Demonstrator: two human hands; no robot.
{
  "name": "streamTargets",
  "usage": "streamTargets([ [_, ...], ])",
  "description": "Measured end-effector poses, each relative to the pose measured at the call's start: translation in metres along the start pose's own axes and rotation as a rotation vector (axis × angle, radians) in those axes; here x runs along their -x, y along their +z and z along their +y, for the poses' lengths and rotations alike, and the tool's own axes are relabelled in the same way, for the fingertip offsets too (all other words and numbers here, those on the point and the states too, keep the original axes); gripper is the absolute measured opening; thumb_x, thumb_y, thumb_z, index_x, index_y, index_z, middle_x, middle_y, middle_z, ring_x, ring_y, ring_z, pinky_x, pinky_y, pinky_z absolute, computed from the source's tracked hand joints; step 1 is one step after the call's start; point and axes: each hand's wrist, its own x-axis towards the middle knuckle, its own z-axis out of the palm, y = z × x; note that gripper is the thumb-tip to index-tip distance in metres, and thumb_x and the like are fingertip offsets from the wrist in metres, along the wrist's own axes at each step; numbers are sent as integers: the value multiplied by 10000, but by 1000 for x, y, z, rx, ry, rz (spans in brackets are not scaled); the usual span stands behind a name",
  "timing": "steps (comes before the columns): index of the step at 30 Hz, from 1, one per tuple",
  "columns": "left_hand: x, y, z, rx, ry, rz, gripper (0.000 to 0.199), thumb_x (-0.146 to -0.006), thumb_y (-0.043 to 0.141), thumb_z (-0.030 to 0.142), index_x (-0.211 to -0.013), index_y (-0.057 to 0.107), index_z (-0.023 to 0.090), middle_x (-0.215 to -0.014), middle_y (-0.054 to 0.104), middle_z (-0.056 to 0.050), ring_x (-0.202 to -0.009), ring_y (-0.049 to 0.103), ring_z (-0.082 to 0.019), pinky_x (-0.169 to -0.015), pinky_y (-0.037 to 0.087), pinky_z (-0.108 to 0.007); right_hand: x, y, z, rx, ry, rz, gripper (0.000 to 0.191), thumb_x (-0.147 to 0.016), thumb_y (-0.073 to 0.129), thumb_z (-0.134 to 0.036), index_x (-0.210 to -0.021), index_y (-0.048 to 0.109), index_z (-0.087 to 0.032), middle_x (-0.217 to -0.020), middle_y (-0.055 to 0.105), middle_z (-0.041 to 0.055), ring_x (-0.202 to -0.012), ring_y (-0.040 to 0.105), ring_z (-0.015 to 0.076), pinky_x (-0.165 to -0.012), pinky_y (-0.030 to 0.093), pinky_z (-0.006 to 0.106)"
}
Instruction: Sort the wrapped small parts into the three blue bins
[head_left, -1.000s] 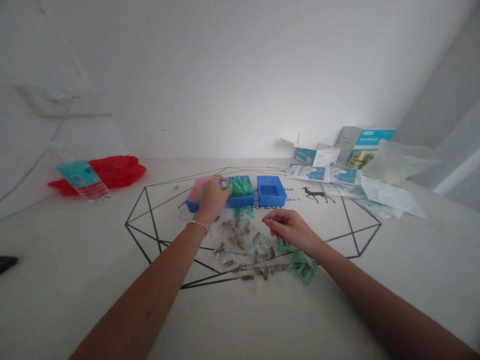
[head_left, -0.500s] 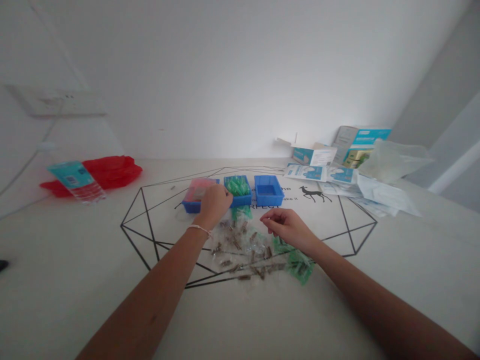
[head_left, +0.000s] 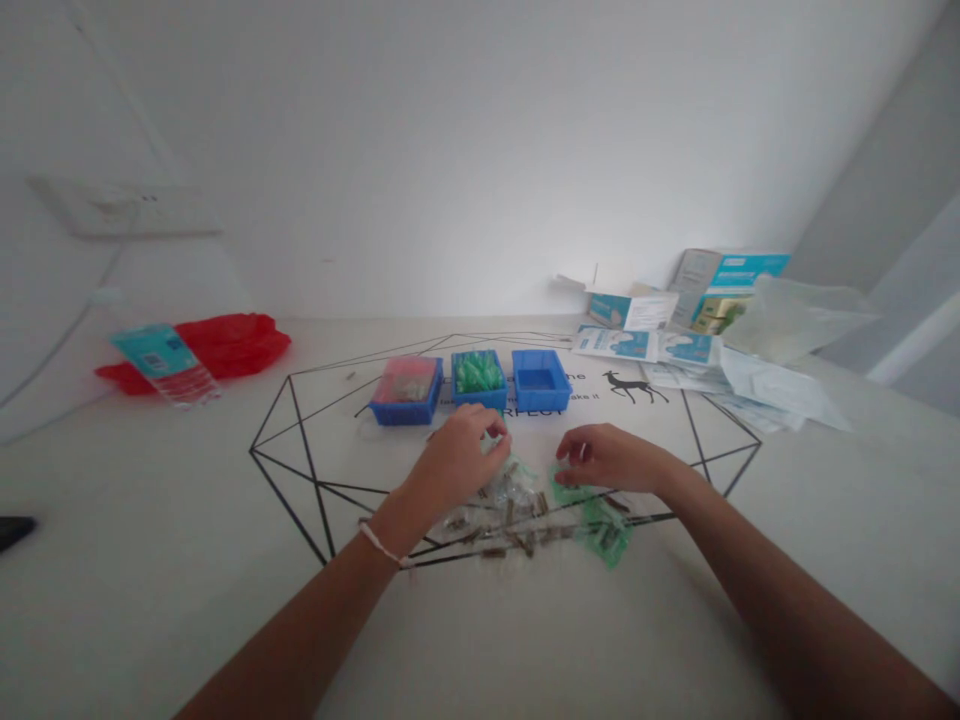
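My left hand (head_left: 463,455) is over the upper left part of a pile of small clear bags (head_left: 514,485) holding brownish pieces too small to name. Its thumb and fingers curve with a gap between them, and nothing shows in the gap. My right hand (head_left: 619,458) hovers at the pile's right side with bent, parted fingers, near a green packet (head_left: 571,492). Another green packet (head_left: 606,532) lies closer to me. Behind the hands stand three blue bins: one with a pinkish-red packet and pale contents (head_left: 409,412), one of green packets (head_left: 478,398), and an empty one (head_left: 541,400).
Red plastic (head_left: 232,342) and a blue-topped clear packet (head_left: 161,362) lie at left. White-and-blue packets (head_left: 615,342), an opened carton (head_left: 634,308), a larger box (head_left: 739,275) and a translucent bag (head_left: 799,318) are at back right. A dark object (head_left: 15,530) sits at the left edge.
My left hand has come back from the left and middle bins to the pile, its fingers parting. My right hand has shifted slightly right and lower, and its fingers have loosened.
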Motion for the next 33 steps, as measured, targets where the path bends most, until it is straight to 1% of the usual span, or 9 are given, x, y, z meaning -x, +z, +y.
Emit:
streamTargets([
  [4,12,1,10,197,-79,-37,81,-799,613,188,-760,684,189,-739,684,-36,-674,595,-167,-665,462,-288,-3,5,4,-143,-55,-18,205,-638,804,-265,-829,783,-194,-670,681,27,-600,597,173,-556,432,276],
  [9,15,2,10,333,-177,-35,122,-767,673,240,-840,747,175,-765,725,-48,-626,593,-157,-620,463,-282,-5,11,-4,-458,-92,-51,136,-693,748,-250,-808,749,-179,-606,626,-13,-566,551,134,-534,418,255],
  [12,16,2,9,434,-215,-65,217,-763,718,331,-911,777,183,-805,748,-57,-647,609,-168,-613,469,-286,-4,12,-11,-665,-138,8,237,-698,796,-347,-845,719,-178,-670,657,-3,-628,596,140,-606,473,277],
  [16,17,5,8,621,-253,-152,197,-754,722,348,-841,773,178,-806,755,-65,-713,650,-185,-661,483,-293,-4,14,-20,-838,-147,124,344,-633,868,-405,-827,696,-180,-764,694,20,-711,645,157,-700,521,315],
  [19,15,5,8,739,-278,-183,183,-720,730,343,-773,740,168,-742,725,-50,-668,625,-163,-642,466,-280,-5,17,-27,-914,-165,217,371,-591,896,-401,-807,683,-188,-797,698,17,-733,646,154,-706,528,304],
  [22,11,-1,10,789,-335,-136,189,-698,716,356,-736,696,172,-653,656,-10,-565,550,-123,-559,424,-256,-5,19,-32,-957,-164,273,383,-624,876,-438,-855,688,-198,-839,707,18,-761,642,148,-722,528,290],
  [26,8,-11,9,882,-415,-74,207,-689,710,370,-699,635,177,-615,607,9,-531,524,-107,-537,432,-252,-4,19,-32,-897,-99,167,394,-724,776,-556,-759,679,-176,-673,659,8,-619,581,122,-637,496,271],
  [29,8,-13,5,947,-501,-88,205,-677,726,349,-669,625,171,-604,605,5,-525,533,-105,-533,448,-254,-3,20,-32,-877,-69,92,426,-706,776,-578,-686,645,-173,-601,626,-4,-526,538,101,-535,444,247],
  [33,9,-11,2,975,-626,-128,172,-667,724,304,-641,631,161,-563,590,12,-469,498,-88,-473,406,-235,-3,24,-32,-883,-24,64,419,-720,767,-560,-663,617,-173,-584,632,-7,-450,513,77,-438,369,218],
])
